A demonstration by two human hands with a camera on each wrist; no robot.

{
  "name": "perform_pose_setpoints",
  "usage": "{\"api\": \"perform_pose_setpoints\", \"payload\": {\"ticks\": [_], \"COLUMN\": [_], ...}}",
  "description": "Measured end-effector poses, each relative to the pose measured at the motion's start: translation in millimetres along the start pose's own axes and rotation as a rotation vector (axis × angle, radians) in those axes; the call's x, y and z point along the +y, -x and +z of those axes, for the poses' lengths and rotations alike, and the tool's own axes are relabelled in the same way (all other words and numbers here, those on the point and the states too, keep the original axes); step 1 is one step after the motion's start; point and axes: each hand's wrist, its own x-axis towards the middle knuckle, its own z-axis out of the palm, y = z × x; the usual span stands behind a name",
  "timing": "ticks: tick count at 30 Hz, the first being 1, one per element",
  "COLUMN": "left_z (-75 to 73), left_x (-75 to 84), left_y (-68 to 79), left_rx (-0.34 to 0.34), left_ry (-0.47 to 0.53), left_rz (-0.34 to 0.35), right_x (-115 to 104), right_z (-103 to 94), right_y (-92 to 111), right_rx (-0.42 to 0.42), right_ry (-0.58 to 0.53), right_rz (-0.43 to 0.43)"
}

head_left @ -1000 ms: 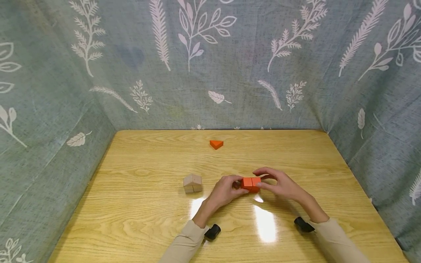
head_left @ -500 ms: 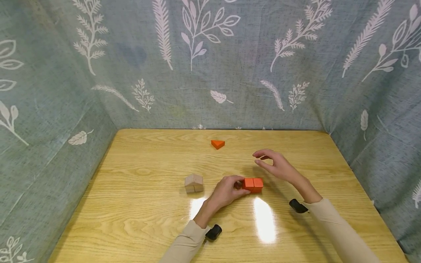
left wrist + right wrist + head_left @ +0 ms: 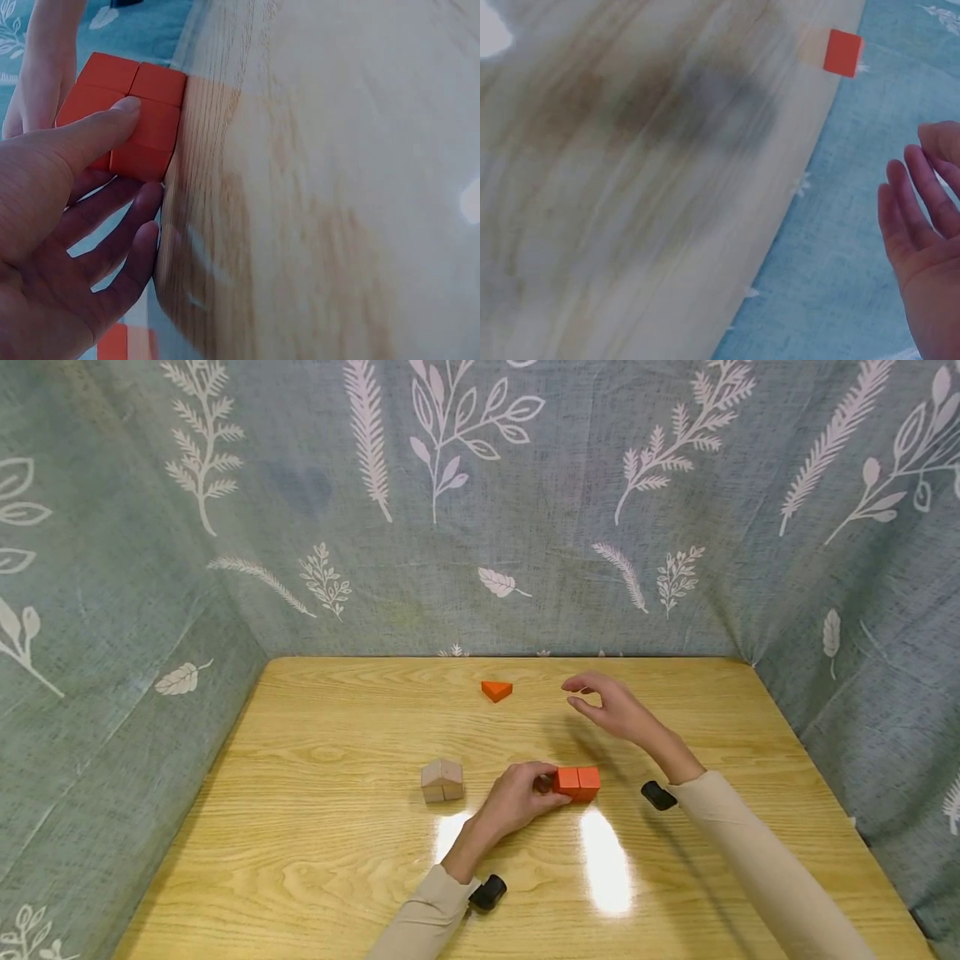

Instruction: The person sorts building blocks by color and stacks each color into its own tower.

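Several orange-red blocks (image 3: 578,783) stand stacked two wide on the table, right of centre in the head view. My left hand (image 3: 516,799) pinches the left side of this stack; in the left wrist view its thumb (image 3: 105,131) lies across the near face of the blocks (image 3: 157,124). Farther back, my right hand (image 3: 615,708) hovers over the table, holding nothing, its fingers loosely bent and apart from the thumb. To its left, near the back edge, lies an orange triangular block (image 3: 497,691), a gap away from the fingertips.
A small house-shaped group of plain wooden blocks (image 3: 442,779) stands left of my left hand. The wooden table (image 3: 315,860) meets a patterned grey-blue cloth (image 3: 420,593) at the back and sides. A bright reflection lies in front of the orange-red stack.
My right hand has let go of the orange-red stack and moved back and slightly left, toward the triangular block. My left hand has stayed on the stack.
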Motion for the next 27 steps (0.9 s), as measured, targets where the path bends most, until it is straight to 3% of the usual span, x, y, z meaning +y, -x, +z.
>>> {"api": "perform_pose_setpoints", "payload": {"ticks": [7, 14, 27], "left_z": [-0.5, 0.2, -0.4], "left_x": [-0.4, -1.4, -2.0], "left_y": [0.2, 0.1, -0.5], "left_rx": [-0.008, -0.005, -0.020], "left_ry": [0.006, 0.011, 0.031], "left_rz": [0.013, 0.003, 0.001], "right_x": [2, 2, -3], "right_z": [2.3, 6.9, 30.6], "right_y": [-23, -44, -81], "right_rx": [-0.056, -0.093, -0.213], "right_ry": [0.023, 0.027, 0.159], "right_rz": [0.028, 0.004, -0.040]}}
